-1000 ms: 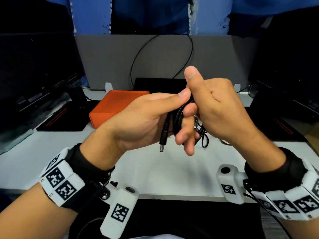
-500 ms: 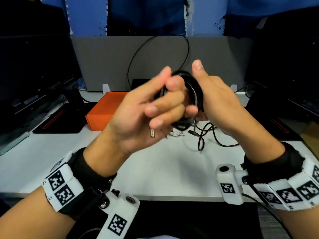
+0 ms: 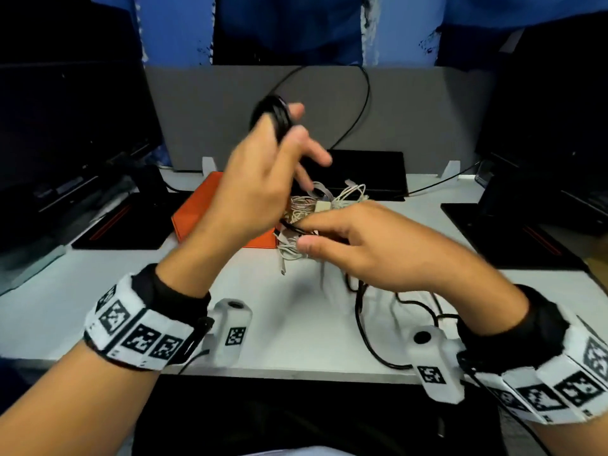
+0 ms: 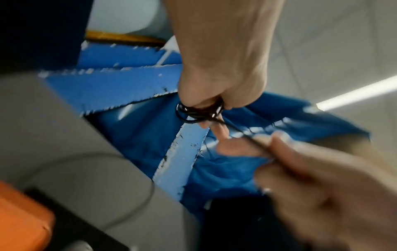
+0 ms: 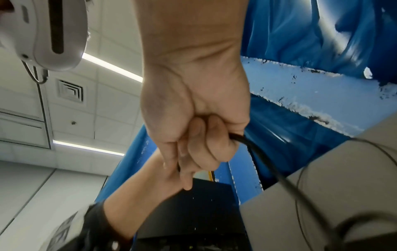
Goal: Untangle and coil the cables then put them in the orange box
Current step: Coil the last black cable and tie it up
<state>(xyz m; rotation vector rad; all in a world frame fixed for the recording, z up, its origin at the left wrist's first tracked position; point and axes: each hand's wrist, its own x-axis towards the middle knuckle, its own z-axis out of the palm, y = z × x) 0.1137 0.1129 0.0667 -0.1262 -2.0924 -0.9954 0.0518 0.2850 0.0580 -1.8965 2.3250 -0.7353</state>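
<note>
Fingers of the left hand [image 3: 260, 179] curl round a small coil of black cable [image 3: 274, 115], raised above the white desk [image 3: 98, 291] in front of the grey partition [image 3: 427, 120]; in the head view the coil sits at the fingertips, with thumb and forefinger pinching it while two other fingers stick out loosely to the right, blurred. The left wrist view shows the loops wrapped tight against the knuckles, and a single black strand running from the coil down to the right hand [image 4: 322, 186]. The right hand [image 3: 378, 248] hangs lower, just above the desk, its fingers curled and closed on that strand; the right wrist view shows the cable [image 5: 257, 152] emerging from between the bent fingers and thumb and trailing away downward. The loose remainder of the black cable lies in slack bends on the desk under and behind the right wrist. Just beyond the right hand's fingertips sits a tangle of white and pale braided cables [image 3: 316, 205], resting on the desk beside the orange box [image 3: 197, 215], which stands closed at left of centre, partly hidden by the left hand. Whether the tangle touches the box cannot be told. Dark monitors [image 3: 65, 133] flank the desk on both sides.
</note>
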